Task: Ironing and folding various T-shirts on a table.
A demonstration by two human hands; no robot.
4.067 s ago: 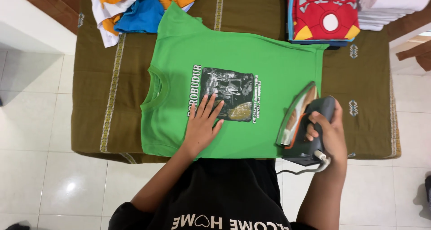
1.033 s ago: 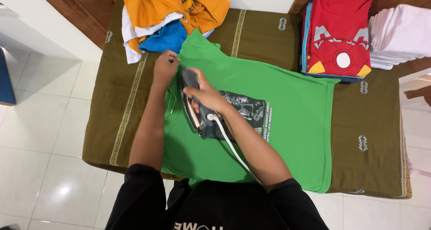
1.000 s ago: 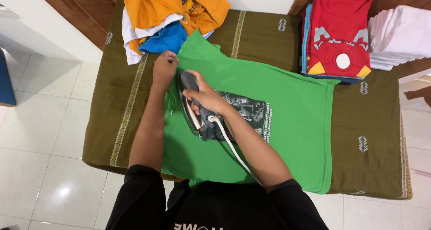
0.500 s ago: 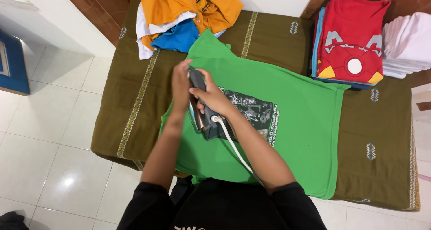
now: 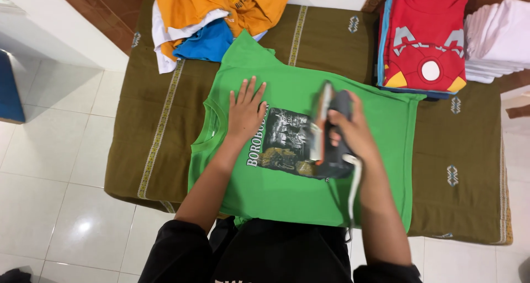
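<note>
Olive cloth (image 5: 469, 167) covers the table, green T-shirt (image 5: 287, 194) spread flat on it. Your left hand (image 5: 245, 109) presses the shirt, fingers splayed. Your right hand (image 5: 353, 131) grips the iron (image 5: 326, 131) over its print.

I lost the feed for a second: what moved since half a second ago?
The right hand slid the iron from the green T-shirt's collar end to its middle, over the print. The left hand went from beside the iron to lying flat near the collar. The iron stays gripped; the shirt and clothes piles lie unchanged.
</note>
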